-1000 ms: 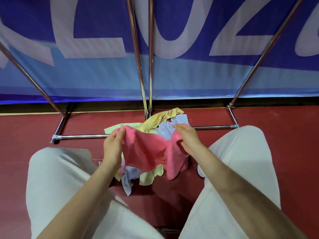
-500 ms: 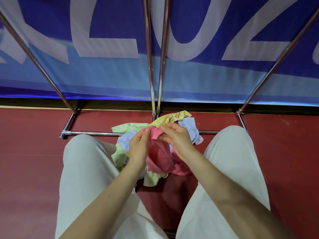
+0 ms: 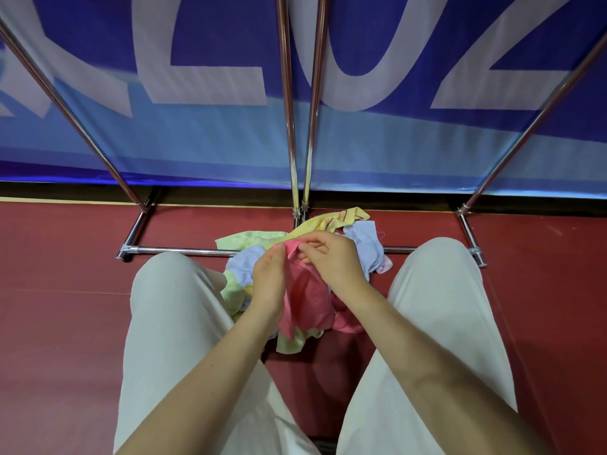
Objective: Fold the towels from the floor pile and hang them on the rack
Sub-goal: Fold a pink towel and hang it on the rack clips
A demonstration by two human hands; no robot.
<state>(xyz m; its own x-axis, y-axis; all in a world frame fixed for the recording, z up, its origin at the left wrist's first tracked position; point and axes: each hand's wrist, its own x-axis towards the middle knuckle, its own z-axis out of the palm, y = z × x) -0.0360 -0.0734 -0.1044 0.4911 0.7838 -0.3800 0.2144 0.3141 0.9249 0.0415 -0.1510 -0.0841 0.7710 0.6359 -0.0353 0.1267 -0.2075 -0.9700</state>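
Note:
A pink towel (image 3: 307, 298) hangs doubled between my knees, above the floor pile. My left hand (image 3: 269, 277) and my right hand (image 3: 331, 257) pinch its top corners together, almost touching each other. Beneath it lies the pile (image 3: 246, 267) of yellow-green, pale blue and pink towels on the red floor. The chrome rack (image 3: 292, 126) stands just behind the pile, its two centre poles rising up the middle and slanted poles at each side. Nothing hangs on the parts of the rack that show.
The rack's low crossbar (image 3: 184, 250) runs along the floor under the pile's far edge. A blue banner (image 3: 213, 142) with large pale letters backs the rack. My knees in cream trousers (image 3: 170, 316) flank the pile. Red floor extends to both sides.
My hands came together from about a towel's width apart, folding the spread pink towel in half. The view shifted slightly left and my knees drew closer in.

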